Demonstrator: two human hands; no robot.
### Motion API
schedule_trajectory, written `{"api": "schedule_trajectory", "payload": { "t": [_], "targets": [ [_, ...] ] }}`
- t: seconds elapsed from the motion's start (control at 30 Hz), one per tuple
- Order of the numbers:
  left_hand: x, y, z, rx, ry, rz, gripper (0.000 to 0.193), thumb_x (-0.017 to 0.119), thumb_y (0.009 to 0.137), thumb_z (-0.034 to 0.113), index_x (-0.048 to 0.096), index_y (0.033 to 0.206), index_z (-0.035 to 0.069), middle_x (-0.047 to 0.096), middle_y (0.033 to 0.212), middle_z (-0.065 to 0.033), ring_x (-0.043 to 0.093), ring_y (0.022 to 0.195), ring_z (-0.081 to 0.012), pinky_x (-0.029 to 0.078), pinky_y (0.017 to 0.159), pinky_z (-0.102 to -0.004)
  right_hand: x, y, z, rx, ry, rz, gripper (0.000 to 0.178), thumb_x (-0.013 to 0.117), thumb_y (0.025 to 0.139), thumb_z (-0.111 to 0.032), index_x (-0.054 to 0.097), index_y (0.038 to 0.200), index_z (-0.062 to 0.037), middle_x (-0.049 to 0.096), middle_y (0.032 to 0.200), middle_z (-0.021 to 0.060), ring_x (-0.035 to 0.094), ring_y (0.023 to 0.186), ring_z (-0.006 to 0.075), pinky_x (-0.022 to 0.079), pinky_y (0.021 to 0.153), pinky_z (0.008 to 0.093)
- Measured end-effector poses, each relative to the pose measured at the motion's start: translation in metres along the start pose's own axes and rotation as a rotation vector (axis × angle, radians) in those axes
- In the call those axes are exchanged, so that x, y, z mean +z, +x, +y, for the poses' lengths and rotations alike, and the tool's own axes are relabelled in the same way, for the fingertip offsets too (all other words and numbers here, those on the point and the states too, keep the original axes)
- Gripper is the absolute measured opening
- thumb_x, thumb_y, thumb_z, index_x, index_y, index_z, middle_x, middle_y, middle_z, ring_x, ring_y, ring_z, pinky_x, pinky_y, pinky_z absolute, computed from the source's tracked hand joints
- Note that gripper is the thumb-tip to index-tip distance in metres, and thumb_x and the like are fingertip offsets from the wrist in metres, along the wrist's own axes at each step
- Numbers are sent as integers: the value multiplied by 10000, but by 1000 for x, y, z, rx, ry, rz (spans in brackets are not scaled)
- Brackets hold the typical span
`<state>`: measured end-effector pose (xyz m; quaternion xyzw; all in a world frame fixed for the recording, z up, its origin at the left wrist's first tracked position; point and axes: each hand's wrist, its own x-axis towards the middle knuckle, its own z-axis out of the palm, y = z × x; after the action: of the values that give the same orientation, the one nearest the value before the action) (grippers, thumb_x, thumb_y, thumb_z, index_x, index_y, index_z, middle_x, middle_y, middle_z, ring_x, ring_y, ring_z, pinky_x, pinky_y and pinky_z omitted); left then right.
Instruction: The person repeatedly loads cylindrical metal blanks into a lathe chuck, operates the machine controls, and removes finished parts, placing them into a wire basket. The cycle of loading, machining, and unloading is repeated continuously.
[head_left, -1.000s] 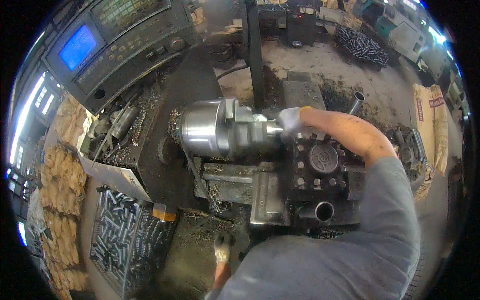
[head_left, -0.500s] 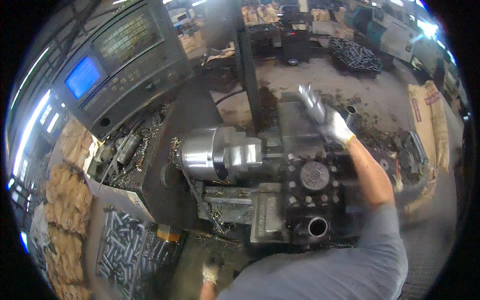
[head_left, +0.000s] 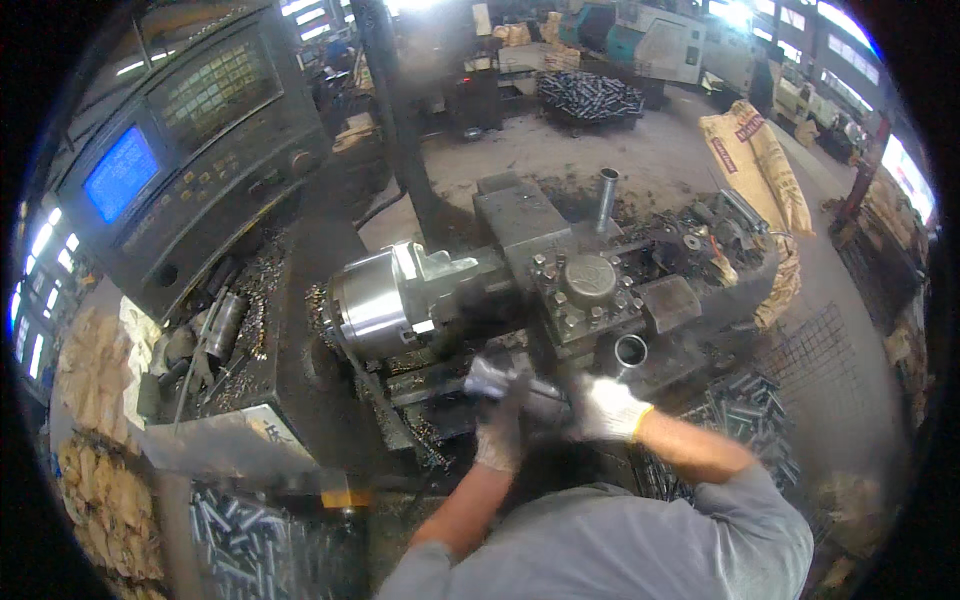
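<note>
Low in front of the lathe, a shiny metal tube (head_left: pixel 545 402) is held crosswise and is partly smeared by motion. My left hand (head_left: pixel 499 440), in a glove with dark, dirty fingers, is closed around its left part. At the tube's right end is my right hand (head_left: pixel 612 409) in a white glove, its fingers curled; they are partly hidden and blurred. Just beyond sits the lathe's steel chuck (head_left: pixel 372 308), its stepped jaws facing right. A dark tool post (head_left: pixel 590 280) with several bolts stands right of the chuck.
One tube (head_left: pixel 607 195) stands upright behind the tool post; another open-ended tube (head_left: pixel 631 351) is beyond my right hand. The control panel (head_left: pixel 215 150) rises at left. Metal pieces (head_left: pixel 235 540) fill a container lower left, and more pieces (head_left: pixel 750 420) lie at right.
My right hand has come back from the far side of the tool post, where it held a shiny metal piece. My left hand has risen to the tube. The view has shifted right.
</note>
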<state>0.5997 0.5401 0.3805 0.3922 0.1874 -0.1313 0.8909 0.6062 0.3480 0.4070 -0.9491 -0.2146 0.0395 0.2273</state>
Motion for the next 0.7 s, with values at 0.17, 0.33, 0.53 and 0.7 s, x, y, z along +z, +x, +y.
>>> {"api": "schedule_trajectory", "payload": {
  "t": [0.17, 0.33, 0.53, 0.7],
  "targets": [
    [-52, 24, -54, -179, -221, -139, 380, 628, 1020, 270, 648, 1328, 48, 685, 1288, -77, 619, 1232, -269, 504, 1069, -429, 105, -22, 68, 239, 479, -146, 459, 826, 750, -387, 771, 959, 18, 737, 735, 151, 673, 601, 233, 550, 596, 409],
    [-109, 44, -73, -380, -764, -486, 385, 587, 1009, 315, 628, 1299, 65, 678, 1222, -116, 643, 1145, -298, 526, 1034, -452, -36, -176, 165, 540, 218, -517, 719, 900, 629, -476, 749, 1162, -17, 785, 984, 172, 747, 865, 286, 604, 798, 404],
    [-120, 40, -66, -342, -611, -262, 390, 510, 1049, 327, 620, 1290, 41, 722, 1137, -171, 709, 1047, -344, 597, 919, -514, -93, -207, 174, 795, -267, 87, 834, 900, 698, -411, 609, 1395, -57, 744, 1189, 179, 727, 1105, 309, 571, 943, 394],
    [-105, 6, -44, -242, -139, -299, 469, 545, 1074, 425, 585, 1393, 84, 712, 1226, -142, 711, 1084, -327, 602, 908, -529, -12, -28, 101, 310, 204, 28, 446, 826, 781, -346, 727, 1107, -58, 748, 1018, 236, 745, 921, 392, 593, 783, 436]
  ]
}}
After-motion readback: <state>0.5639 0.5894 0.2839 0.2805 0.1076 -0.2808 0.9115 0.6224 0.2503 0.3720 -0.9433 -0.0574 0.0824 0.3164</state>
